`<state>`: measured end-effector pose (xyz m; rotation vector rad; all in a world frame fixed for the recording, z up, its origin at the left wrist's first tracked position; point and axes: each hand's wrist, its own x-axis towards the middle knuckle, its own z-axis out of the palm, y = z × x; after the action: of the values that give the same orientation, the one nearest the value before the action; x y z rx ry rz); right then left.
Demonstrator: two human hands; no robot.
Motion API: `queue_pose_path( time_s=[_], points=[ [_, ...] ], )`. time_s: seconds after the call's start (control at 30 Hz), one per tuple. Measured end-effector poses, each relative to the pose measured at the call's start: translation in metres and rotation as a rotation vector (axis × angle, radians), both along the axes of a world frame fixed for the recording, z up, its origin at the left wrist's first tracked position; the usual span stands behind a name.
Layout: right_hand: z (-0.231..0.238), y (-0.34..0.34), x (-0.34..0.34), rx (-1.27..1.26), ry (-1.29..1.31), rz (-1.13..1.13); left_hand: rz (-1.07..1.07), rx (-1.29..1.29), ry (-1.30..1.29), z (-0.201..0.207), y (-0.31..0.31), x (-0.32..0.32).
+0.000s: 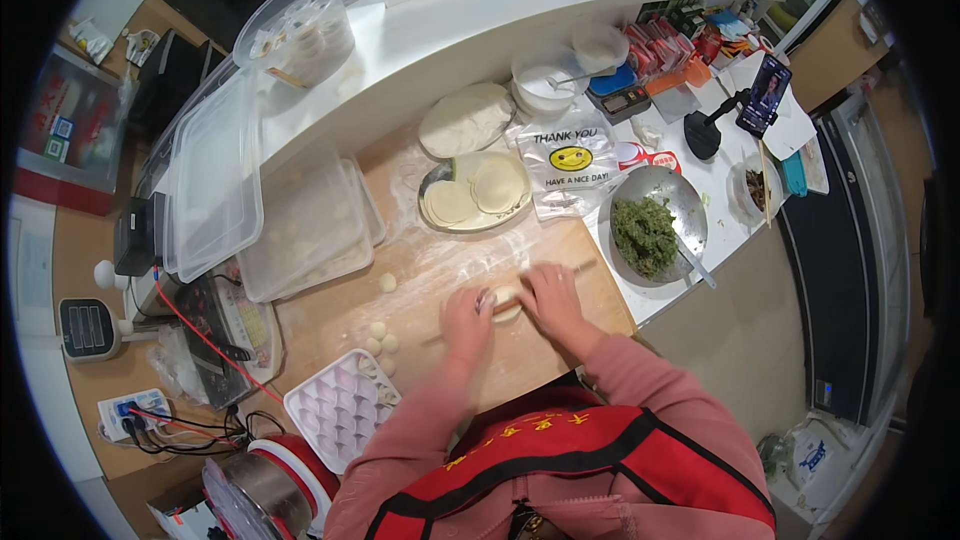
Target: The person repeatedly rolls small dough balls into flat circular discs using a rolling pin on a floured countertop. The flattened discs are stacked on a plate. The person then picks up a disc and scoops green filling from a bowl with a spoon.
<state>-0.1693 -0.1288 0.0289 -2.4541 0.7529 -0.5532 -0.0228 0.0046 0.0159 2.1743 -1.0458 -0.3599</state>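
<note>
My left hand (pixel 466 318) and my right hand (pixel 548 297) press palm-down on a thin wooden rolling pin (pixel 583 265) lying across a floured wooden board (pixel 440 260). A small piece of dough (pixel 508 311) sits under the pin between the two hands. Several small dough balls (pixel 380 342) lie on the board to the left of my left hand, with one more dough ball (pixel 387 282) farther up. A plate of flat round wrappers (pixel 474 192) stands at the far side of the board.
A metal bowl of chopped green filling (pixel 648 228) with a spoon sits right of the board. A white moulded tray (pixel 338 407) lies near left. Clear plastic trays (pixel 300 230), a dough lump (pixel 464 120), a plastic bag (pixel 568 162), a scale (pixel 232 325) and a phone on a stand (pixel 760 95) surround the board.
</note>
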Motion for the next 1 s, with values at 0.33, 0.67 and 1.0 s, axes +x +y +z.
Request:
queue_pose_path(
  time_s=[0.33, 0.67, 1.0],
  points=[
    [0.005, 0.017, -0.047, -0.024, 0.037, -0.056, -0.028, -0.078, -0.13, -0.001, 0.039, 0.007],
    [-0.009, -0.032, 0.025, -0.115, 0.024, -0.265, -0.114, -0.037, -0.117, -0.015, 0.007, 0.025],
    [-0.005, -0.016, 0.012, -0.122, 0.047, -0.304, 0.039, -0.06, -0.161, -0.001, 0.04, 0.016]
  ],
)
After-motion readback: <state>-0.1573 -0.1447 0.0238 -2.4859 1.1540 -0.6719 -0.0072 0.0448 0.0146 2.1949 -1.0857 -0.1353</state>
